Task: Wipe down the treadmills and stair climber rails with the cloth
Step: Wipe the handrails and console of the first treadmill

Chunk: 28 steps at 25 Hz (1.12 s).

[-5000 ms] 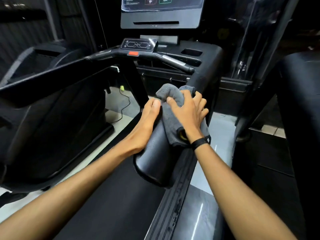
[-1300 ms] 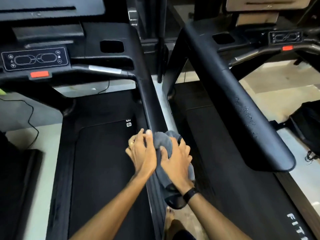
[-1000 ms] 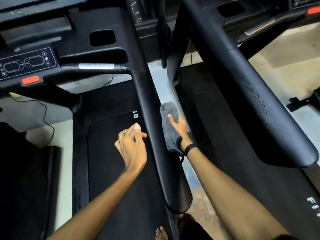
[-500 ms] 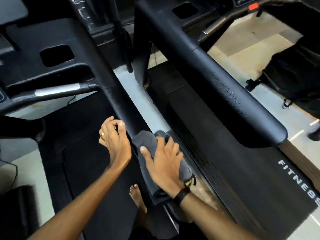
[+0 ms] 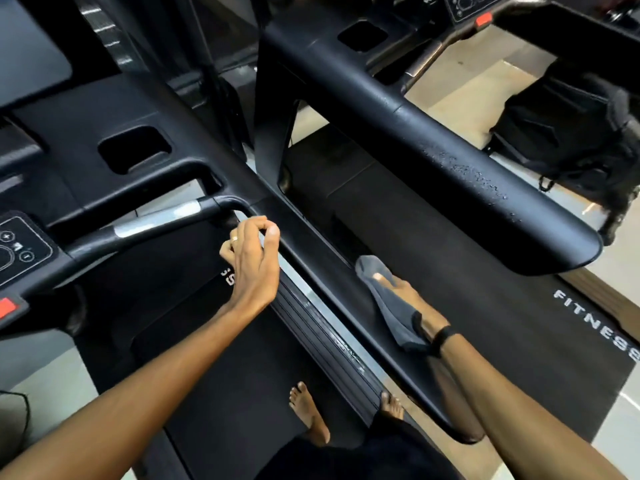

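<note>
The black side rail (image 5: 322,258) of the treadmill I stand on runs diagonally from the console down to the lower right. My right hand (image 5: 415,306) holds the grey cloth (image 5: 391,306) against the rail's outer side, and the cloth covers much of that hand. My left hand (image 5: 254,261) hovers at the rail's inner edge, close to where the silver-banded handlebar (image 5: 156,220) joins it. Its fingers are loosely curled and hold nothing. A second treadmill's rail (image 5: 467,174), speckled with water droplets, lies to the right.
My bare feet (image 5: 308,410) stand on the black belt (image 5: 221,393). The console with its red stop button (image 5: 7,306) is at the left. The neighbouring belt bears FITNESS lettering (image 5: 595,323). A black bag (image 5: 571,133) sits on the floor at the far right.
My right hand has slid the cloth from the top of the rail to its outer side. My left hand has moved forward along the rail toward the handlebar.
</note>
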Tool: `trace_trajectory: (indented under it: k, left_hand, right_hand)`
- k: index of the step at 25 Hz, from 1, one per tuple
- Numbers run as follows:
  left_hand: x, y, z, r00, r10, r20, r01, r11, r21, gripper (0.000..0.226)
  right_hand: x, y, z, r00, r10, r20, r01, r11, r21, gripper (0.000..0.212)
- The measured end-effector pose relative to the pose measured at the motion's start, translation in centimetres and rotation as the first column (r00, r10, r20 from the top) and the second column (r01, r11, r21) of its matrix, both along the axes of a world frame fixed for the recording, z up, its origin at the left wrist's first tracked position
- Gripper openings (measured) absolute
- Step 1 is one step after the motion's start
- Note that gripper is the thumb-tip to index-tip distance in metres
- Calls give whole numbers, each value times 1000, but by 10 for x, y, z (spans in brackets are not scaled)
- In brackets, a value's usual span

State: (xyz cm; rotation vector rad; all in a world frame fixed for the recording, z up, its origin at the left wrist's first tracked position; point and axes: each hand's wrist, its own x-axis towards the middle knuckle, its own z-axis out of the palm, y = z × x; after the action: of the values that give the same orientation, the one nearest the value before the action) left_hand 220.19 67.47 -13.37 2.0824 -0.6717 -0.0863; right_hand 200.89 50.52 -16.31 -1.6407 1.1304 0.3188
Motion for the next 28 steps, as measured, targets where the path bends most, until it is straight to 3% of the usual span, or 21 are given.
trace_trajectory:
  k: [2,4,7,8,10,11,13,14,16,20,23,25,28]
  left_hand:
    - [4,-4,-5,999,-41,-4,41,999,1,12]
    - [5,-15,-8,998,-62,-8,62,998,-14,13]
    - [12,-34,-6,997,-81,10,81,997,3,16]
    - [16,-39,-4,995,-100,17,99,995,16,17]
    - [23,-40,-1,992,-121,44,119,992,50,20]
    - [26,-39,0,989,-126,72,120,990,73,22]
    - [32,-41,6,977,-175,123,159,978,132,25]
    - [35,-42,9,968,-210,136,187,969,162,25]
    - [47,-45,14,945,-273,178,231,946,225,25]
    - [84,-52,21,868,-428,252,321,870,374,33]
    - [103,-56,15,837,-483,257,344,830,439,42]
    - [102,-64,8,814,-536,225,393,793,466,45]
    - [97,-72,-2,703,-685,193,514,676,528,48]
  right_hand:
    - [-13,18,13,990,5,-142,-39,971,-237,63]
    - [-1,50,29,954,6,-299,-168,836,-522,60]
    - [47,87,42,954,54,-295,-259,643,-721,64]
    - [63,85,40,967,63,-246,-227,649,-726,62]
    - [89,63,27,982,91,-163,-176,749,-639,59]
    - [98,44,16,990,93,-106,-137,825,-549,60]
    - [109,5,-4,1000,27,10,-24,976,-216,65]
    - [109,-8,-12,999,-3,45,6,998,-62,69]
    - [97,-18,-23,998,-10,67,5,998,69,72]
    - [23,-14,-33,999,16,-34,-16,1000,24,70]
    - [-20,5,-26,978,-15,-209,-27,979,-200,70]
    - [-15,30,-8,954,-32,-299,-96,909,-405,66]
    - [18,51,17,925,-47,-376,-181,818,-546,58]
